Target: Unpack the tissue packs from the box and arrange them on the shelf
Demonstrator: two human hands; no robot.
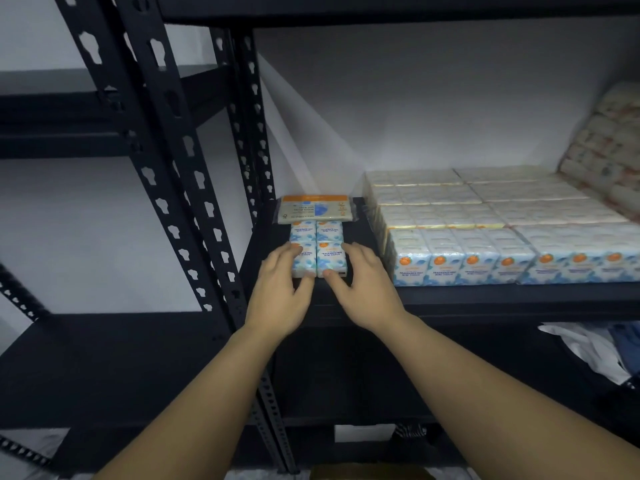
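Several small blue-and-white tissue packs (317, 237) sit in a two-by-two block at the left end of the black shelf (485, 299). My left hand (280, 296) grips the front left pack (304, 261), fingers along its left side and thumb at its front. The front right pack (330, 258) is held by my right hand (363, 282), thumb at its front edge and fingers along its right side. At the bottom edge of the view shows a brown strip of the cardboard box (370, 474).
A flat tissue pack with an orange band (315, 209) lies behind the block. Wrapped bundles of tissue packs (485, 233) fill the shelf to the right, with more packs stacked at the far right (616, 150). Black perforated uprights (173, 133) stand left. White and blue cloth-like items (588, 348) lie on the lower shelf.
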